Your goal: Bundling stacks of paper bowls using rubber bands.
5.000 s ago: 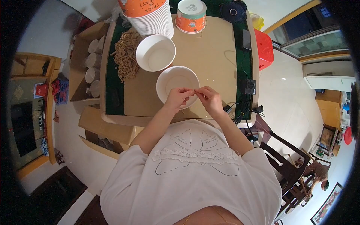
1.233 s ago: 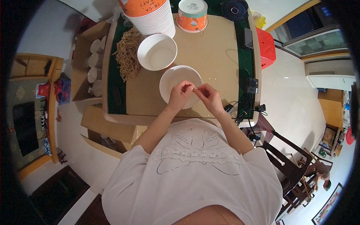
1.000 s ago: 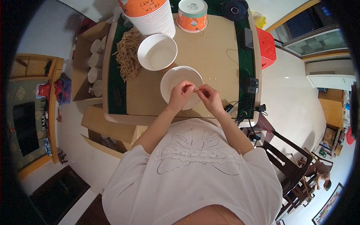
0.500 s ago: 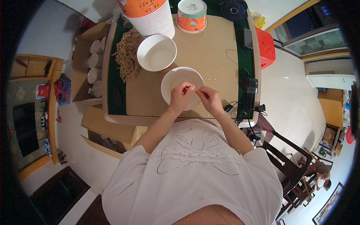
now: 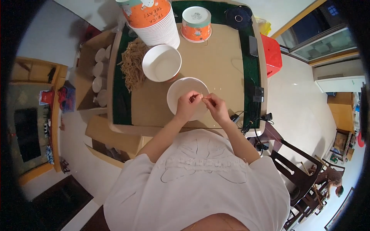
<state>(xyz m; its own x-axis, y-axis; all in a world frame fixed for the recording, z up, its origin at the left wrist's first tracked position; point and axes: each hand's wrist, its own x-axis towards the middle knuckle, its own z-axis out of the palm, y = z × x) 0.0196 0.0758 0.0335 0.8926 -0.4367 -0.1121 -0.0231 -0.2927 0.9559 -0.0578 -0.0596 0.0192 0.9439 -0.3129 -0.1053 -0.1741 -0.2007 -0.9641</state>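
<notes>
My left hand and my right hand meet at the right part of the rim of a white paper bucket. Both are closed in a pinch, fingertips nearly touching. Between them shows a tiny tan bit that looks like the end of a string; the fingers hide most of it. The bucket's open mouth faces up, and my hands cover part of it. Just beyond stands a second open white bucket. A tangled heap of brown string lies to its left.
A tall stack of orange and white buckets stands at the far left. An upside-down orange bucket with a string loop is farther back. Along the table's right side lie a phone and black cables. Cardboard boxes sit left of the table.
The whole scene sits slightly lower in the picture. Both hands keep their pinch at the bucket's rim, with only small shifts of the fingers.
</notes>
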